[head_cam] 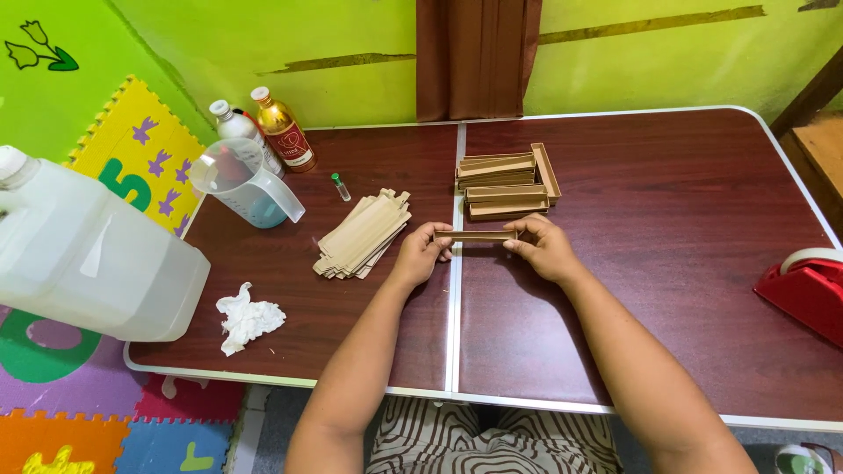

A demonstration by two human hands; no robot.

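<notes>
- A big white plastic jug (83, 254) stands at the far left, hanging over the edge of the dark brown table (667, 290).
- Behind it a yellow foam mat (145, 149) leans on the green wall.
- A crumpled white tissue (248, 318) lies on the table near the jug.
- A clear measuring cup (241, 183) stands further back. Just behind it are a white bottle (235, 123) and a gold bottle (284, 132) with a red label.
- A tiny glass vial (341, 186) with a green cap lies near the cup.
- A pile of flat brown cardboard pieces (364, 235) lies just left of the hands.
- The left hand (420, 254) pinches the left end of a long thin cardboard box (475, 236).
- The box lies flat across the middle of the table, right over the seam, between both hands.
- The right hand (543, 248) pinches the right end of the same box. The hands are apart, one at each end.
- A stack of finished thin boxes (507, 182) sits just behind the hands.
- A red tape holder (806, 294) sits at the far right edge of the table.
</notes>
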